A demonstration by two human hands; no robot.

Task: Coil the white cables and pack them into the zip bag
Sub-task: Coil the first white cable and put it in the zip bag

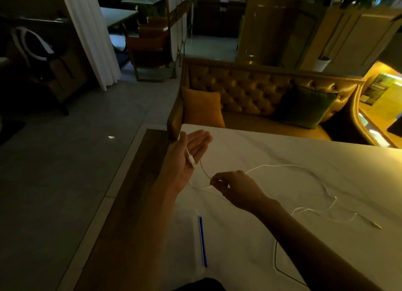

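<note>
A thin white cable trails in loose curves across the white table. Its plug end lies in the palm of my left hand, which is held palm up with straight fingers over the table's left edge; the thumb looks to pin the cord. My right hand pinches the same cable a short way along, just right of the left wrist. The far end of the cable rests at the right. A clear zip bag with a blue seal strip lies flat near the front edge, under my left forearm.
A second thin cable loops beneath my right forearm at the table's front. A tufted golden sofa with orange and green cushions stands beyond the table. Grey floor lies to the left, with chairs and tables farther back.
</note>
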